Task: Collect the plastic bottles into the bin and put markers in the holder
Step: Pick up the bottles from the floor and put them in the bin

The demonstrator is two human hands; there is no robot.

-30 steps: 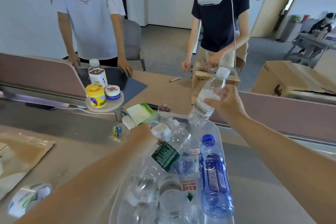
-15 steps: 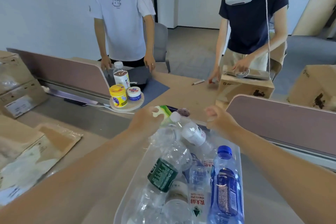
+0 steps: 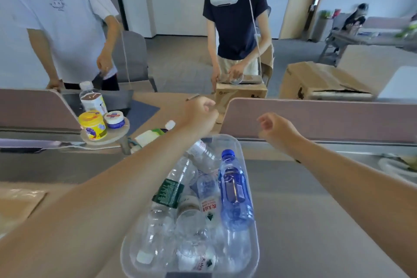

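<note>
A clear plastic bin (image 3: pixel 253 192) sits on the grey desk in front of me, filled with several plastic bottles. Among them are a blue bottle (image 3: pixel 234 192), a clear one with a dark green label (image 3: pixel 171 189) and a clear one with a white label (image 3: pixel 202 153) lying at the far end. My left hand (image 3: pixel 200 115) hovers above the bin's far left corner, fingers loosely curled, holding nothing. My right hand (image 3: pixel 275 128) hangs beyond the bin's far right side, fingers curled and empty. No markers or holder are visible.
A small round shelf (image 3: pixel 117 135) at the left carries a yellow jar (image 3: pixel 93 125), a white jar (image 3: pixel 114 119) and a drink bottle (image 3: pixel 92 99). A pink divider panel (image 3: pixel 316 117) stands behind the bin. Two people stand across the desk; cardboard boxes (image 3: pixel 320 83) sit beyond.
My right hand let go of the clear white-label bottle, which now lies in the bin. Both hands rose and moved away past the bin's far end.
</note>
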